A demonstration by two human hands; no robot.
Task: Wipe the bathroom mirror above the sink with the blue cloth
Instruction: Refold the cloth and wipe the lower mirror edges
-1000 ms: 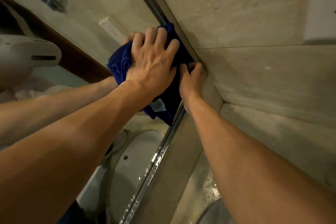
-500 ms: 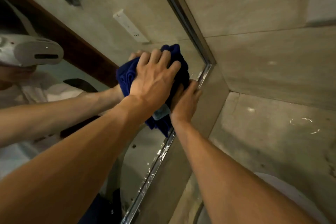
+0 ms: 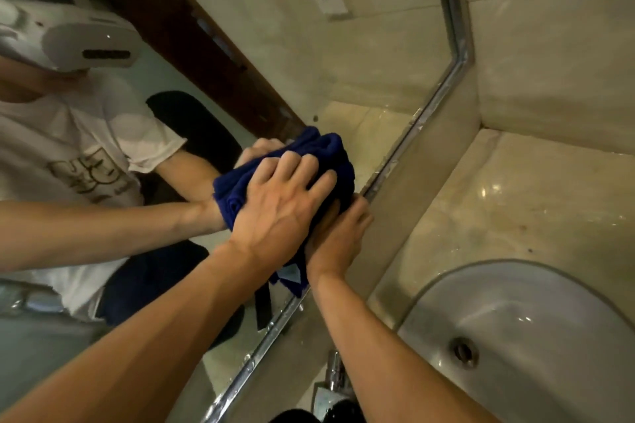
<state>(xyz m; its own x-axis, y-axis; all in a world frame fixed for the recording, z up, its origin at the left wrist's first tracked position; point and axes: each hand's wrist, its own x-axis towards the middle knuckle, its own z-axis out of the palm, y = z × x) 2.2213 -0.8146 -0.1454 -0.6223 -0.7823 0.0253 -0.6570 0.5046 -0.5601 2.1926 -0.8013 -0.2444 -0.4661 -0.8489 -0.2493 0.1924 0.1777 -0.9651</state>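
The blue cloth (image 3: 330, 154) is bunched against the mirror (image 3: 240, 27), close to its chrome frame (image 3: 405, 148) along the lower edge. My left hand (image 3: 278, 206) lies on top of the cloth with fingers spread and presses it onto the glass. Just right of it, my right hand (image 3: 338, 240) holds the cloth's lower part, its fingers tucked under the fabric next to the frame. A corner of the cloth with a pale label hangs below both hands. The mirror reflects my arms and the cloth.
A white sink (image 3: 536, 312) with a metal drain (image 3: 463, 350) sits at the lower right, set in a glossy beige counter (image 3: 515, 189). A chrome faucet (image 3: 335, 378) stands under my right forearm. Beige wall tiles meet in the corner beside the mirror.
Both hands slid the cloth down the mirror, from beside the side frame to the bottom edge. The view tilted down, bringing the sink and faucet into sight.
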